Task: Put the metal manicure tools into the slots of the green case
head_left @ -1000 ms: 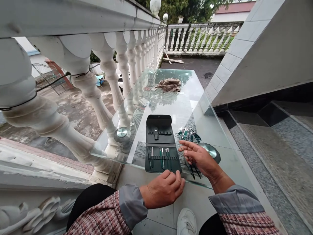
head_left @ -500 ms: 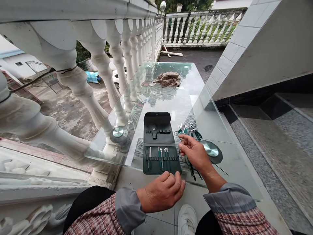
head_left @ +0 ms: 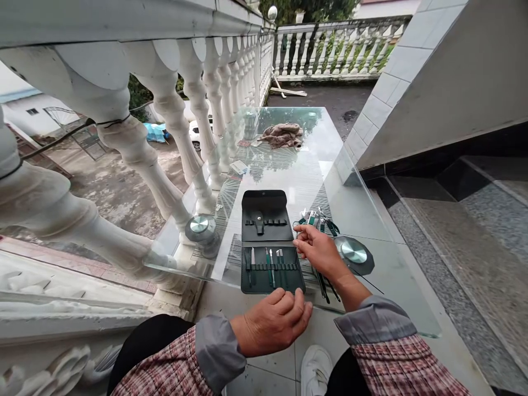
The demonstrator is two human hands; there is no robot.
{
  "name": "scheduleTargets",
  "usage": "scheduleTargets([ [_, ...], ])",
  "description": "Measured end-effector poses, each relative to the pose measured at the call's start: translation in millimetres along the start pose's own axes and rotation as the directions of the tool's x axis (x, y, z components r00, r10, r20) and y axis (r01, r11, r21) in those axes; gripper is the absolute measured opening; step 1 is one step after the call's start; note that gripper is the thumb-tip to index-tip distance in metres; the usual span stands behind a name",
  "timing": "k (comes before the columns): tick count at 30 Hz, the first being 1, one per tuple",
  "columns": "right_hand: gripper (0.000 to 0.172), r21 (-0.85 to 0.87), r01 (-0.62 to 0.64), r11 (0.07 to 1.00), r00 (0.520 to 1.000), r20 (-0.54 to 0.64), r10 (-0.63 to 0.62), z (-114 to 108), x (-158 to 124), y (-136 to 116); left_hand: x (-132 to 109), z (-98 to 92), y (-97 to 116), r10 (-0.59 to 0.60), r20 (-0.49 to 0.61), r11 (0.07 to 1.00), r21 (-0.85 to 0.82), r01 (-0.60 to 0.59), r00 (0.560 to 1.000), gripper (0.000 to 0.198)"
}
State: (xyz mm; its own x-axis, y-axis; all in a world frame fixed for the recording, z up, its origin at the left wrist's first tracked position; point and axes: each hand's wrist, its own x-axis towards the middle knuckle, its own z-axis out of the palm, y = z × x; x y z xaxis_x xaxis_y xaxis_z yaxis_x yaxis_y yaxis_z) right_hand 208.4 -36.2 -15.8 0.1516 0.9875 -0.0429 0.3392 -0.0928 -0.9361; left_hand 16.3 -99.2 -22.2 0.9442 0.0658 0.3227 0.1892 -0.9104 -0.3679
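A dark manicure case [head_left: 264,240] lies unfolded near the table's front edge. Several slim green-handled tools [head_left: 270,267] stand in loops on its lower panel; the upper panel has loops and a snap strap. My right hand [head_left: 319,247] is over the case's right edge, thumb and index finger pinched; whatever is between them is too small to name. Just below the case's front edge, my left hand [head_left: 276,322] is closed with curled fingers, its inside hidden. Nail clippers and other small tools [head_left: 315,217] lie right of the case, with long dark tools [head_left: 324,286] partly under my right wrist.
The glass table [head_left: 198,192] has round metal discs, one at left [head_left: 200,224] and one at right [head_left: 355,252]. A crumpled brown cloth [head_left: 282,136] lies toward its far end. White balusters [head_left: 136,143] border the left; stone steps [head_left: 454,231] rise at right.
My right hand has moved slightly left, toward the case, its fingertips now at the case's right edge. My left hand stays where it was.
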Motion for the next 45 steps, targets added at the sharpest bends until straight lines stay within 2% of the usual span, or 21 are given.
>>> scheduleTargets([
  [2,0.028,-0.139,0.065,0.988,0.998,0.013,-0.063,-0.4,1.3,-1.0,-0.1,1.3,0.7,-0.014,-0.020,1.000,-0.009,0.014,1.000,0.033],
  [5,0.025,-0.376,0.184,0.908,0.983,0.049,-0.179,0.6,1.7,-4.1,-0.3,2.5,1.6,-0.029,-0.038,0.999,-0.014,0.029,0.999,0.033],
  [10,0.027,-0.618,0.242,0.748,0.965,0.073,-0.252,-3.2,-1.5,-2.9,-1.2,3.3,1.6,-0.042,-0.032,0.999,-0.025,0.041,0.999,0.033],
  [12,0.028,-0.625,0.265,0.735,0.958,0.084,-0.275,-8.2,-3.2,0.4,-1.5,4.0,1.6,-0.047,-0.037,0.999,-0.029,0.046,0.998,0.033],
  [20,0.030,-0.460,0.338,0.821,0.941,0.184,-0.284,-14.7,-8.5,6.9,-3.2,7.2,4.0,-0.036,0.001,0.999,-0.017,0.036,0.999,0.034],
  [26,0.029,-0.390,0.276,0.878,0.961,0.080,-0.266,-15.5,-8.9,7.2,-2.7,6.9,3.5,-0.037,-0.009,0.999,-0.022,0.037,0.999,0.034],
  [29,0.021,-0.437,0.252,0.863,0.966,0.062,-0.250,-13.1,-12.0,4.0,-1.9,6.1,2.4,-0.038,-0.044,0.999,-0.029,0.037,0.998,0.033],
  [32,0.015,-0.558,0.209,0.803,0.974,0.041,-0.224,-5.5,-16.6,-2.5,-1.6,6.5,2.1,-0.043,-0.064,0.999,-0.028,0.041,0.997,0.032],
  [37,0.020,-0.711,0.116,0.694,0.988,0.012,-0.153,3.5,-20.5,-12.1,-2.4,8.3,2.9,-0.036,-0.039,0.999,-0.028,0.035,0.999,0.033],
  [41,0.020,-0.686,0.123,0.717,0.992,0.059,-0.114,-0.8,-19.1,-11.1,-3.1,8.0,2.9,-0.030,-0.008,0.999,-0.026,0.029,1.000,0.034],
  [44,0.011,-0.612,0.174,0.771,0.983,0.067,-0.169,-5.4,-17.7,-6.9,-3.0,7.0,2.3,-0.024,-0.010,0.999,-0.027,0.024,1.000,0.035],
  [45,0.012,-0.598,0.189,0.779,0.980,0.066,-0.188,-6.3,-17.5,-5.6,-2.9,6.7,2.2,-0.022,-0.008,0.999,-0.025,0.022,1.000,0.035],
])
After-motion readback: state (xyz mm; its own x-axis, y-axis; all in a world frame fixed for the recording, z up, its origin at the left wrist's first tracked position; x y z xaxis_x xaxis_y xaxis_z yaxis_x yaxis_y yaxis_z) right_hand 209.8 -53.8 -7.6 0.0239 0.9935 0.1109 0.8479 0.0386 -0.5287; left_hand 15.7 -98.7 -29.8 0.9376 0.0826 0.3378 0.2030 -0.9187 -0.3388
